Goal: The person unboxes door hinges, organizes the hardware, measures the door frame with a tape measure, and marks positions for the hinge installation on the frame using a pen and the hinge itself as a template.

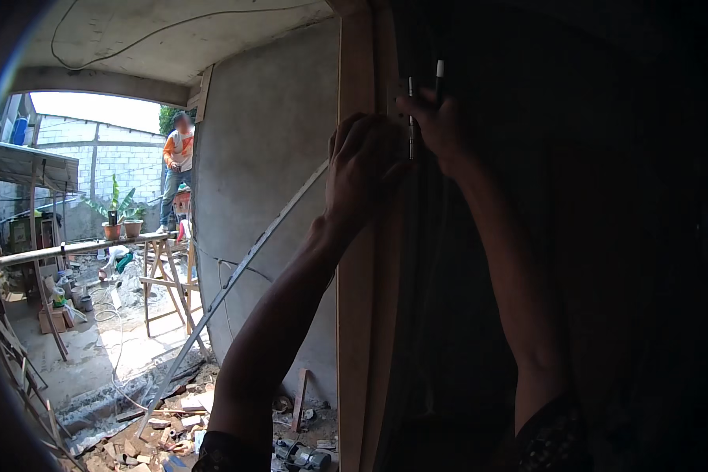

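Note:
A tall wooden door frame [355, 315] stands upright in front of me. Against its dark inner edge, at the top, sits a metal hinge [411, 141] with a shiny upright barrel. My left hand [360, 161] is closed round the frame's edge, its fingers curled and its thumb near the lower end of the hinge. My right hand [444, 130] is on the other side of the hinge, with a finger or thumb reaching the barrel. From that hand a dark pen [440, 77] with a white end sticks up. Deep shadow hides much of the right fingers.
A long metal straightedge [244, 267] leans diagonally beside a grey plastered wall [267, 134]. Low down lie a power tool [300, 455], a wood offcut [300, 401] and rubble [165, 433]. Outside, a person [178, 157] stands up high near a wooden trestle [165, 283].

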Tool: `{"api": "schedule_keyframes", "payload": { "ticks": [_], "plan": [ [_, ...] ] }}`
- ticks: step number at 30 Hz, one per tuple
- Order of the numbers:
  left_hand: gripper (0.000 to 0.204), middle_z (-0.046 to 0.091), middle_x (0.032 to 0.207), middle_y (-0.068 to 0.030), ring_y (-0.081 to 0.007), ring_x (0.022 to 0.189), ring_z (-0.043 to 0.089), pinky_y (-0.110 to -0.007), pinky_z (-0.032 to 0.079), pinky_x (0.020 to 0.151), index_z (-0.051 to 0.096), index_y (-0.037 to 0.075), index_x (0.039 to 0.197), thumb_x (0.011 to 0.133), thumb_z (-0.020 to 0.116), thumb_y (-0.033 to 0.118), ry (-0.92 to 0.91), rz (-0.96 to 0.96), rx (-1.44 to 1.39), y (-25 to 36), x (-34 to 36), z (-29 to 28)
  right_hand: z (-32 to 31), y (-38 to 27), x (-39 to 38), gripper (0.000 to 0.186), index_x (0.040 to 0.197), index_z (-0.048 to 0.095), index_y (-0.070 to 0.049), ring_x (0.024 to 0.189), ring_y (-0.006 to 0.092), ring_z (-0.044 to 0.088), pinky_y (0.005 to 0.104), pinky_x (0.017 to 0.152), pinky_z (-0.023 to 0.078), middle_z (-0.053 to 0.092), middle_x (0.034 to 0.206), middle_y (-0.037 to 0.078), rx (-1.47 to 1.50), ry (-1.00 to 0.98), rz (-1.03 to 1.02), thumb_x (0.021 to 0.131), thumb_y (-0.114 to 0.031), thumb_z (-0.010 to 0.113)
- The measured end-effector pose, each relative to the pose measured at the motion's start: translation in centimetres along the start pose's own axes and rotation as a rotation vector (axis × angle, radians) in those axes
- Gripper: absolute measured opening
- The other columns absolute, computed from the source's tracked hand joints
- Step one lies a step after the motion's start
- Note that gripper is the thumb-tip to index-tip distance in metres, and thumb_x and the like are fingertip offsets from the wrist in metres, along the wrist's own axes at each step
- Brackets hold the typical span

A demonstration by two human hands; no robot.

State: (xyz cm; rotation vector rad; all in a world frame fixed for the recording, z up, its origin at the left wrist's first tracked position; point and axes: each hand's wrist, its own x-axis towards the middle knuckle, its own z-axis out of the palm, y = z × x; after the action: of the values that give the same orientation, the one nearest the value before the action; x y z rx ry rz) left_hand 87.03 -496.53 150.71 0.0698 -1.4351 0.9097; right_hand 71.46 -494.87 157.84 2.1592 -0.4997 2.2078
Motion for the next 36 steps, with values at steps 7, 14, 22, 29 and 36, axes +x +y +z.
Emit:
{"api": "schedule_keyframes", "payload": {
  "ticks": [7, 14, 22, 29, 36],
  "plan": [
    [0.048, 0.059, 0.132, -0.0141, -0.0383, 0.13, 0.05, -0.054, 0.039, 0.109, 0.066, 0.005, 0.119, 0.075, 0.081, 0.019, 0.006, -0.045, -0.069, -1.8, 0.6, 0.4, 2.1, -1.1, 0.8, 0.04, 0.114, 0.073, 0.002, 0.085, 0.0102, 0.065, 0.0322, 0.075, 0.051, 0.073, 0.091, 0.004, -0.286, 0.158, 0.034, 0.091, -0.031, 0.076],
    [0.053, 0.055, 0.141, -0.0118, -0.04, 0.141, 0.04, -0.056, 0.033, 0.117, 0.063, 0.005, 0.128, 0.08, 0.079, 0.025, -0.009, -0.137, -0.06, -2.1, 1.3, 0.2, 3.3, -1.4, 1.4, 0.043, 0.119, 0.072, 0.003, 0.087, 0.0094, 0.065, 0.0316, 0.077, 0.053, 0.075, 0.095, 0.006, -0.382, 0.298, 0.043, 0.09, -0.028, 0.078],
    [0.052, 0.055, 0.146, -0.0062, -0.043, 0.148, 0.032, -0.063, 0.022, 0.122, 0.061, 0.009, 0.135, 0.089, 0.073, 0.029, -0.114, -0.232, -0.045, -2.0, 1.1, -0.2, 4.1, -1.7, 1.6, 0.039, 0.11, 0.074, 0.002, 0.082, 0.0159, 0.071, 0.0343, 0.074, 0.054, 0.076, 0.09, 0.011, -0.35, 0.328, 0.019, 0.089, -0.031, 0.079],
    [0.05, 0.055, 0.148, -0.0061, -0.0449, 0.149, 0.03, -0.064, 0.019, 0.122, 0.06, 0.011, 0.137, 0.091, 0.072, 0.027, -0.102, -0.239, -0.058, -1.2, 1.4, -0.1, 3.8, -0.9, 1.8, 0.036, 0.104, 0.075, 0.004, 0.076, 0.0179, 0.071, 0.0352, 0.071, 0.054, 0.075, 0.082, 0.013, -0.391, 0.346, -0.072, 0.089, -0.029, 0.079],
    [0.049, 0.054, 0.148, -0.0083, -0.0457, 0.148, 0.03, -0.066, 0.02, 0.121, 0.059, 0.012, 0.136, 0.09, 0.07, 0.025, -0.12, -0.237, -0.017, -0.9, 1.2, 0.2, 3.5, -0.4, 2.1, 0.031, 0.103, 0.075, 0.004, 0.075, 0.0183, 0.072, 0.0356, 0.069, 0.054, 0.075, 0.081, 0.012, -0.418, 0.357, -0.106, 0.09, -0.025, 0.077]
  ]
}}
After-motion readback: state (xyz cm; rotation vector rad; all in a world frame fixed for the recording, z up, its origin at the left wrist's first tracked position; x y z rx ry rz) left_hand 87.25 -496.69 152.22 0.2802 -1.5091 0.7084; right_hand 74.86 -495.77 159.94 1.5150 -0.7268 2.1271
